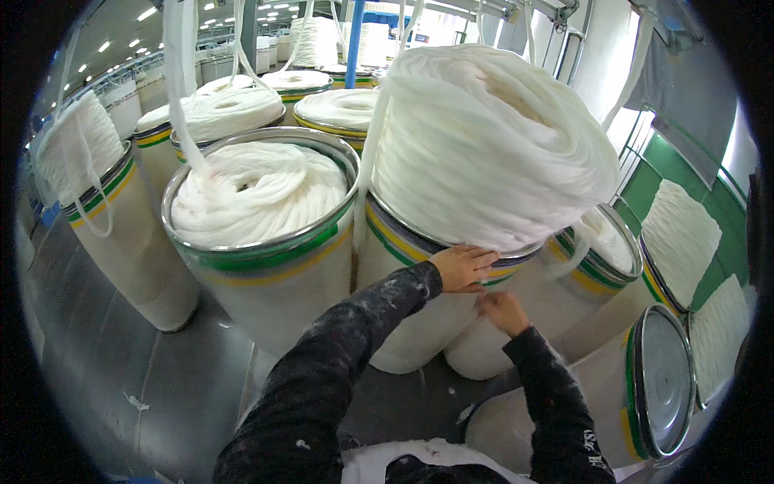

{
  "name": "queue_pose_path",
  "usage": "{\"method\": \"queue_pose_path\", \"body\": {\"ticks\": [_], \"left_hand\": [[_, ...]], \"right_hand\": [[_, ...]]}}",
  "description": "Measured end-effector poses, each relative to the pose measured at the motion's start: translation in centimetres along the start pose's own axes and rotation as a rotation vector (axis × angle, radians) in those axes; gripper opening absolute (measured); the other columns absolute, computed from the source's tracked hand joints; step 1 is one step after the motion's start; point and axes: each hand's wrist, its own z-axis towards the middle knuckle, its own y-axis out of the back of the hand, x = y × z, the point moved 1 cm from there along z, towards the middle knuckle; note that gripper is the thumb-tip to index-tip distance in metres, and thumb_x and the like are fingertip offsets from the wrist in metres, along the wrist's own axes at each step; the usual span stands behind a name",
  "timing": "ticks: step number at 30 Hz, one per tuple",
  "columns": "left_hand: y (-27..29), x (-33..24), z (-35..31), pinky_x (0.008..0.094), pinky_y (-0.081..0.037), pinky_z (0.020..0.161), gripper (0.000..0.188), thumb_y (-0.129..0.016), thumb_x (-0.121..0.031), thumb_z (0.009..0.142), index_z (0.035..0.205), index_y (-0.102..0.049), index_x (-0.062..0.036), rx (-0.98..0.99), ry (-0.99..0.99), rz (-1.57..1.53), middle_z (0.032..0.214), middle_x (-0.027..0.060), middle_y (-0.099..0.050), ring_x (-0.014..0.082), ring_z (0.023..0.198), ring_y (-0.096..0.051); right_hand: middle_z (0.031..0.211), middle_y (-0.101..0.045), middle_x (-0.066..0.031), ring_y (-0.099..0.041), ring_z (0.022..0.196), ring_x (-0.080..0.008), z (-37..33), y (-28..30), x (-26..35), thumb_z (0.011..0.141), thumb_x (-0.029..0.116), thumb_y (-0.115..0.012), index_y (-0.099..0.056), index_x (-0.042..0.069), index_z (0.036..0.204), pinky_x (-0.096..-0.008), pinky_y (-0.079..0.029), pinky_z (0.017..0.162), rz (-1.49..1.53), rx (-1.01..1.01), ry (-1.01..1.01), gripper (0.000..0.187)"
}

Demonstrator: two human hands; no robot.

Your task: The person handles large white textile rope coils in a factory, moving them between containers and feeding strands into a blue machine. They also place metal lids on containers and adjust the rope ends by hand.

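A tall coil of thick white sliver [484,153] bulges high above the rim of the large white sliver can [411,323] before me. My left hand [463,269] lies against this can's front rim, just below the coil, with its fingers stretched out to the right. Slightly lower and to the right, my right hand [504,313] hangs by the can's side. Its fingers look curled but are smeared by motion, so whether they hold anything is unclear. Both forearms wear dark sleeves dusted with white fibre.
Left of it stands another full can [266,290], with a narrower can [133,250] farther left. A can with a lower coil [609,242] is at the right. One can lies tipped, its grey end [667,381] facing right. White sliver strands [179,89] hang from above.
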Motion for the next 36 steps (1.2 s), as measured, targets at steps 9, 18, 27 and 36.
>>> {"method": "queue_pose_path", "body": {"ticks": [9,18,27,36], "left_hand": [[-2.8,3.2,1.8,0.0407,-0.037,0.098,0.043,-0.058,-0.048,0.088,0.104,-0.062,-0.0080,0.183,0.528,-0.719,0.126,0.0126,-0.047,0.0289,0.119,-0.046],[5.2,0.6,0.9,0.0465,-0.043,0.086,0.038,-0.056,-0.044,0.091,0.089,-0.063,-0.0068,0.602,0.426,-0.117,0.100,0.0110,-0.060,0.0274,0.101,-0.057],[10.7,-2.0,-5.7,0.0521,-0.040,0.101,0.035,-0.062,-0.031,0.090,0.115,-0.060,-0.0064,0.029,0.390,-0.076,0.117,0.0137,-0.058,0.0306,0.110,-0.057],[19.0,-9.9,-12.3,0.0387,-0.049,0.084,0.029,-0.065,-0.028,0.088,0.104,-0.065,-0.0043,0.198,0.732,-0.191,0.107,0.0120,-0.065,0.0298,0.095,-0.062]], "right_hand": [[0.130,-0.054,-0.0147,-0.045,0.130,-0.0290,16.1,2.8,24.1,0.085,0.010,-0.056,-0.058,0.003,0.116,-0.0480,-0.029,0.111,-0.834,-0.479,1.410,0.032],[0.106,-0.069,-0.0088,-0.057,0.111,-0.0338,27.5,-1.2,29.6,0.088,0.021,-0.061,-0.074,0.016,0.101,-0.0679,-0.008,0.112,-1.473,-0.081,0.986,0.019],[0.120,-0.061,-0.0063,-0.048,0.125,-0.0244,26.8,1.4,31.6,0.079,0.023,-0.064,-0.065,0.016,0.112,-0.0646,-0.021,0.109,-1.068,-0.298,1.270,0.033],[0.118,-0.067,-0.0047,-0.055,0.119,-0.0266,33.8,-2.7,31.8,0.096,0.031,-0.040,-0.071,0.015,0.112,-0.0612,-0.015,0.111,-1.429,-0.008,0.768,0.038]]}}
